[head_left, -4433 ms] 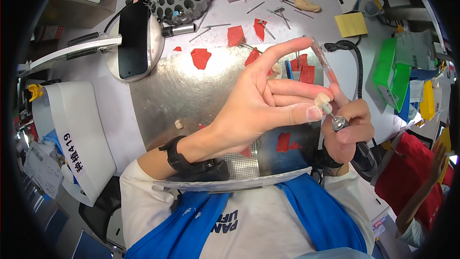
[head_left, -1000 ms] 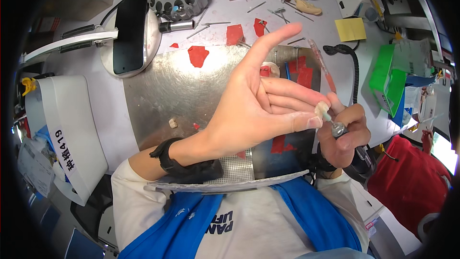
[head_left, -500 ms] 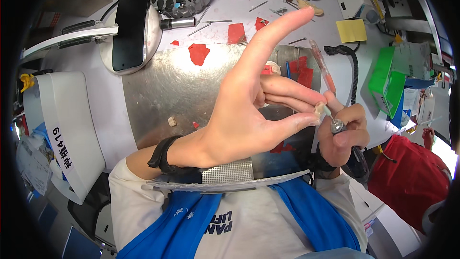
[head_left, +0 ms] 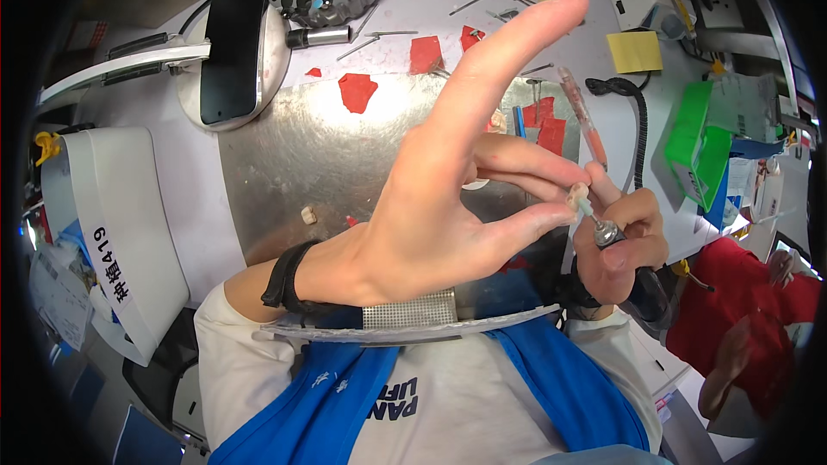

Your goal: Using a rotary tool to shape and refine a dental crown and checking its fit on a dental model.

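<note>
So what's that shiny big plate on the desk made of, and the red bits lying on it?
The plate looks like bare metal, perhaps steel: grey, brushed, with a bright glare spot. The red bits look like thin wax or plastic sheet: flat, matte, with torn edges. I can't tell which.

the person wears a white short-sleeved t-shirt [head_left: 258,362] with dark printed lettering across the chest, and over it a bright blue apron [head_left: 560,387] whose two broad straps run up toward the shoulders. a black band [head_left: 282,274] circles the wrist of the left hand [head_left: 448,198], and another dark band [head_left: 575,294] sits at the wrist of the right hand [head_left: 622,241]. both forearms are bare, and the fingers [head_left: 517,60] carry no gloves or rings.
</note>
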A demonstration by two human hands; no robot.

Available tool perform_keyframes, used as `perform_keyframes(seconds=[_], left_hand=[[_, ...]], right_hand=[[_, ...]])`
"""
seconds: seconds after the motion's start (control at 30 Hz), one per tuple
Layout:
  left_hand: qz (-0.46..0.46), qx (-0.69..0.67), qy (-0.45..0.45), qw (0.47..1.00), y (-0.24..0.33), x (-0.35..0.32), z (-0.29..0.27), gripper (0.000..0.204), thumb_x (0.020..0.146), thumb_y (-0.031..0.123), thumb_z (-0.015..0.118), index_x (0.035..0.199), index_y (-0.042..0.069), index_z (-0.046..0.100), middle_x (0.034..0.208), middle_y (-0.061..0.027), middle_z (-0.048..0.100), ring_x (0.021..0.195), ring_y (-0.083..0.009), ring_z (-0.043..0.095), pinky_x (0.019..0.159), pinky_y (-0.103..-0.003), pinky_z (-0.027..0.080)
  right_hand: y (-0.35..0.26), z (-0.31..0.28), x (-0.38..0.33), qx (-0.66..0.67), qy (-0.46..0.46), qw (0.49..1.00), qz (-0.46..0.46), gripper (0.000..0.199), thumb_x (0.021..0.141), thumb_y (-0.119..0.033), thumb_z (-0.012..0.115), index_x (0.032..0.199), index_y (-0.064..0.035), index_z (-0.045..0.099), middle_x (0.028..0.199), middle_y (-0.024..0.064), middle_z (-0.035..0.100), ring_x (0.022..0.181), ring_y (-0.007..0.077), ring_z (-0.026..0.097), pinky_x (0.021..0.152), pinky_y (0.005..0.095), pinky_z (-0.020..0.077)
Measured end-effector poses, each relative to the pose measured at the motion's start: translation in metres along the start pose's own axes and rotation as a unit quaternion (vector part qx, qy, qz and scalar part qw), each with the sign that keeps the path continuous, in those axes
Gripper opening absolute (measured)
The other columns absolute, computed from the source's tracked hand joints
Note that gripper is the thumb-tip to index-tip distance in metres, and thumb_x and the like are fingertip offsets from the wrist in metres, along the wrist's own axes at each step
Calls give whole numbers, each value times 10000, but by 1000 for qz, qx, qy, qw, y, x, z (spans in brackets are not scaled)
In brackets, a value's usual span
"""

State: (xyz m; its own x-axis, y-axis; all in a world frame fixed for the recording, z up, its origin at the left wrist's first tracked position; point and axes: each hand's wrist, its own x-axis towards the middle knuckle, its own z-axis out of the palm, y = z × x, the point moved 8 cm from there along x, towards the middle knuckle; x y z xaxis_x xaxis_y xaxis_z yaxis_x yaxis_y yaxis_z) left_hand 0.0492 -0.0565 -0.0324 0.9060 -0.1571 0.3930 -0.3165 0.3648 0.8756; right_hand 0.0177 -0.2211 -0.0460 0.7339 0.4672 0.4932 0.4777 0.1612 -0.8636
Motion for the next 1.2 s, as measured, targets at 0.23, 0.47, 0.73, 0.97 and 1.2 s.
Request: perform_keyframes(seconds=[0.23,0.47,0.73,0.97,1.2], left_hand=[[-50,63,-37,996,0,1,0,890,660,-184,612,1413,42,195,1486,-145,187,934,-245,653,745,-268,556],[67,18,-15,997,10,0,-2,900,632,-191,615,1403,10,196,1475,-170,206,1036,-271,606,760,-264,562],[53,68,-29,996,6,2,2,890,621,-202,619,1389,-24,207,1471,-183,207,1098,-306,561,769,-277,563],[55,132,-52,988,34,14,7,901,624,-201,619,1396,-14,193,1477,-175,192,1127,-315,536,773,-279,563],[57,138,-50,988,22,8,5,909,625,-203,619,1399,-6,186,1480,-169,190,1121,-314,540,774,-280,563]], right_hand=[[-3,-2,-3,6,65,998,6,62,818,-39,631,825,-99,617,830,93,466,1063,411,568,853,322,479],[-2,-2,1,6,50,997,66,93,797,-30,669,788,-92,600,827,75,458,1073,382,572,901,338,455],[4,-2,4,-4,38,994,102,101,792,-54,684,784,-107,598,781,41,412,1080,374,566,924,405,471],[3,-6,4,-17,99,991,88,81,832,-130,660,783,-132,595,780,49,435,996,380,608,921,414,475],[1,-4,6,-27,95,993,71,104,837,-151,658,759,-133,593,757,48,451,973,374,619,894,400,492]])
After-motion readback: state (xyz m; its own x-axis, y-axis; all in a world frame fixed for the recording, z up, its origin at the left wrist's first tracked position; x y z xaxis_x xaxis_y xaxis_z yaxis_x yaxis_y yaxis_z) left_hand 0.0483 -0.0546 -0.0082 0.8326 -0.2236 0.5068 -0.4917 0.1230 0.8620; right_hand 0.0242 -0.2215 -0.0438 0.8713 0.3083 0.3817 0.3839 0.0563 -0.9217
